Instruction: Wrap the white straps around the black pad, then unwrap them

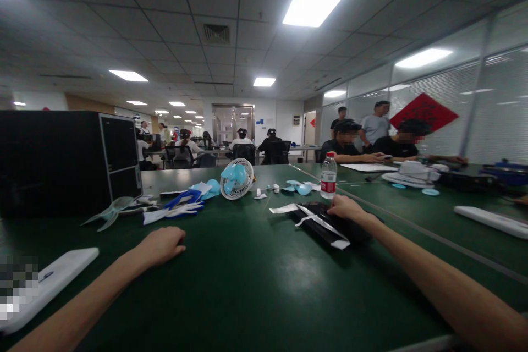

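My left hand (162, 244) rests on the green table with its fingers curled in, and I see nothing in it. To the right, my right hand (345, 208) is closed at the upper edge of a black plastic bag (361, 224) that lies flat and carries white strips. Its fingertips are partly hidden. Just behind that hand stands a water bottle (329, 177) with a red cap and red label. Blue-and-white gloves (175, 208) lie beyond my left hand. A small fan (236, 179) with blue blades and a white cage is tilted on the table between both hands, farther back.
A black computer case (53, 162) stands at the left, with clear safety glasses (113, 211) before it. A white tray-like object (53, 286) lies front left. Blue fan blades (299, 187) and small white parts lie mid-table. Several people sit or stand around the room.
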Action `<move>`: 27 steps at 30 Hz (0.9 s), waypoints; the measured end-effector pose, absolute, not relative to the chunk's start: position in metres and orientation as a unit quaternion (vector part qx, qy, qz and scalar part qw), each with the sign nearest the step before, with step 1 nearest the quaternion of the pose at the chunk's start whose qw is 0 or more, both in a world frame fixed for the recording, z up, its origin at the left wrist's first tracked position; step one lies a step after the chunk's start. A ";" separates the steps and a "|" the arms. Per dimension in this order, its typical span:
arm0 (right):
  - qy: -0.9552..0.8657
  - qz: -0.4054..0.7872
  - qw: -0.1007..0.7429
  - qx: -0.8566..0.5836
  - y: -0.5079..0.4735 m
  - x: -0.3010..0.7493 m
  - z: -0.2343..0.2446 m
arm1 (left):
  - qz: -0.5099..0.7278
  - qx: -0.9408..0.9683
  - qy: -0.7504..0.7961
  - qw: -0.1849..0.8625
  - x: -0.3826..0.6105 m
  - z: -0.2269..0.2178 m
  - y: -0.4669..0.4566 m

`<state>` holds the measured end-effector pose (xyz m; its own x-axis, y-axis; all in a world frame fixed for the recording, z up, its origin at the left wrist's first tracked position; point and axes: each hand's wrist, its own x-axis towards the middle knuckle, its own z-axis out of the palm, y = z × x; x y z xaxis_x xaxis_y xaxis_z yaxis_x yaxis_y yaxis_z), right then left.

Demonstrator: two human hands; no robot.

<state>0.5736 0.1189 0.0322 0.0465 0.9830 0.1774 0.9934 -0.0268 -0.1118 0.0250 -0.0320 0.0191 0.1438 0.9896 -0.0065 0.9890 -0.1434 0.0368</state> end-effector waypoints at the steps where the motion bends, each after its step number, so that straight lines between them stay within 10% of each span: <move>1: -0.689 -0.028 0.095 -0.718 0.119 0.574 0.031 | 0.008 0.756 0.654 0.017 0.024 0.019 -0.032; 13: -0.683 -0.045 0.036 -0.728 0.094 0.562 0.054 | 0.002 0.762 0.648 0.004 0.022 0.014 -0.027; 27: -0.688 0.231 -0.114 -0.679 0.049 0.534 0.063 | 0.011 0.764 0.645 -0.001 0.015 0.007 -0.022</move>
